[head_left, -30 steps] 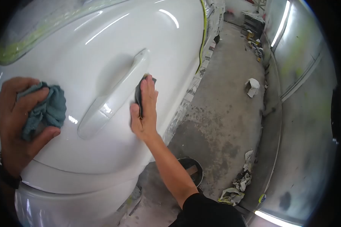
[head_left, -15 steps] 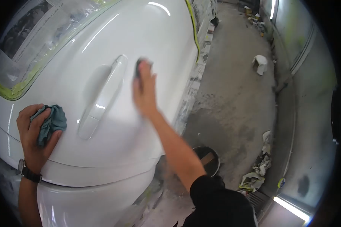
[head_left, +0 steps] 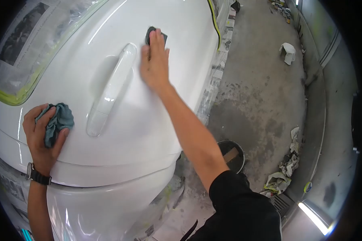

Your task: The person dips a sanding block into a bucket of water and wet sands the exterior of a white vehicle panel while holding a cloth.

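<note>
A glossy white car body [head_left: 88, 152] fills the left and centre, with a long white door handle [head_left: 110, 92] on it. My left hand [head_left: 41, 134], a watch on its wrist, grips a crumpled blue-green cloth [head_left: 60, 122] against the panel left of the handle. Beyond the handle's upper right, my right hand [head_left: 156, 64] presses a dark grey pad [head_left: 151, 35] flat on the panel. The pad's edges show around the fingertips; the rest is under the fingers.
Masking film and newspaper [head_left: 24, 36] cover the window at top left, edged with yellow-green tape. On the floor [head_left: 257, 96] are a bucket [head_left: 239, 160], a white crumpled piece [head_left: 288, 53] and scrap paper [head_left: 278, 182]. A wall [head_left: 334, 132] stands at right.
My right hand and the dark pad have moved up the panel, from beside the handle to beyond its upper end. My left hand keeps its grip on the cloth. The view has shifted.
</note>
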`<state>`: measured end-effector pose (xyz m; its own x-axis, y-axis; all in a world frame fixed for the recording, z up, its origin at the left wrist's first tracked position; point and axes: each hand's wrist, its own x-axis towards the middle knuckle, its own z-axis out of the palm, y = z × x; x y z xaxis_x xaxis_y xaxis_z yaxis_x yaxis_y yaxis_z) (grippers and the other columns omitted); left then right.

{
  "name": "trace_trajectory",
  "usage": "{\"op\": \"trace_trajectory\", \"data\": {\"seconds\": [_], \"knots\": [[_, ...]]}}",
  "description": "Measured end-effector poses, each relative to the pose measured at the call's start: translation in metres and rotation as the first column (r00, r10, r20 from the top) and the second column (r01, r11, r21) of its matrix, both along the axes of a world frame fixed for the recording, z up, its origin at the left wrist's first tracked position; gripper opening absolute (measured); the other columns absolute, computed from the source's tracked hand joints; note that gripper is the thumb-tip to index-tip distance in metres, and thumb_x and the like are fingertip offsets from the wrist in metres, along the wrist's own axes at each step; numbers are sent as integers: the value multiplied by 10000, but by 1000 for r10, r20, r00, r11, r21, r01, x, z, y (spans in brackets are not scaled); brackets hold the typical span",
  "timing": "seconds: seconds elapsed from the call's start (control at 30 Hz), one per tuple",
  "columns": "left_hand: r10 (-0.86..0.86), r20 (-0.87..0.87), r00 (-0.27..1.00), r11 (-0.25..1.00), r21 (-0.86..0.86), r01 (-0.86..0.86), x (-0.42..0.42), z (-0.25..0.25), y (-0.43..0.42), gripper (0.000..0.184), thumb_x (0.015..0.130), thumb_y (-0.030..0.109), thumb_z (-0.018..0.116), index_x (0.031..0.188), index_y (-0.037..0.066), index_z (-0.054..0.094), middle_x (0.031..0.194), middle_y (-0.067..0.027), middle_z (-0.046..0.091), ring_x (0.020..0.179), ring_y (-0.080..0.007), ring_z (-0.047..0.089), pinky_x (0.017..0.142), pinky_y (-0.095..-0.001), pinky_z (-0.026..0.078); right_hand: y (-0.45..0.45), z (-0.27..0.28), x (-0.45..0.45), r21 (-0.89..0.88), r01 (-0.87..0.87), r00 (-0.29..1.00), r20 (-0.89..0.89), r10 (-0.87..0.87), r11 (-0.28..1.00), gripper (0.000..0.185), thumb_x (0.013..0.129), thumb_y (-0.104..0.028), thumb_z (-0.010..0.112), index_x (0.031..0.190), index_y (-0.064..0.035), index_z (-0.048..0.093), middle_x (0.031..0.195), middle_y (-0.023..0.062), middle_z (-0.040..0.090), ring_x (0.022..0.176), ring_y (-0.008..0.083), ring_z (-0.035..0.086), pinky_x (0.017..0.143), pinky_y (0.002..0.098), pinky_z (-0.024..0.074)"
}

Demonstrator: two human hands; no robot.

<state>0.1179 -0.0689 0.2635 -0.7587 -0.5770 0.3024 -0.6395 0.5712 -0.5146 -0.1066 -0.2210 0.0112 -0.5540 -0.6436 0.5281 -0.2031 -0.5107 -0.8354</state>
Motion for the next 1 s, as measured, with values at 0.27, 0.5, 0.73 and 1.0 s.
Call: {"op": "trace_trajectory", "data": {"seconds": [0.27,0.5,0.73,1.0], "knots": [[-13,15,1000,1000,2,13,3,4,1,551,722,44,808,1250,38,647,1306,-172,571,1210,-363,524,1039,-453,411,20,-9,14,-36,13,995,-99,-17,999,529,1074,-182,411,1580,-61,313,1649,207,264,1516,401,264,1186,639,199],[-46,-30,998,999,-16,46,8,2,1,571,670,65,835,1212,66,657,1263,-151,595,1180,-357,540,1016,-462,418,36,-18,26,-109,-40,982,-190,19,993,501,1089,-183,387,1566,-41,334,1637,212,292,1510,397,281,1195,576,234],[-100,-66,993,995,8,101,13,0,-5,589,630,61,837,1189,76,653,1246,-149,592,1184,-363,533,1017,-467,413,3,-1,-2,-104,-50,981,-192,29,993,525,1089,-184,381,1584,-33,290,1647,218,264,1528,385,243,1224,548,172],[-84,-51,995,995,49,86,21,4,-7,611,614,26,834,1193,75,645,1284,-152,566,1219,-372,509,1035,-468,400,-35,-11,-31,-9,-83,995,-51,83,996,576,1112,-292,340,1580,29,241,1646,248,236,1541,350,211,1259,404,139]]}}
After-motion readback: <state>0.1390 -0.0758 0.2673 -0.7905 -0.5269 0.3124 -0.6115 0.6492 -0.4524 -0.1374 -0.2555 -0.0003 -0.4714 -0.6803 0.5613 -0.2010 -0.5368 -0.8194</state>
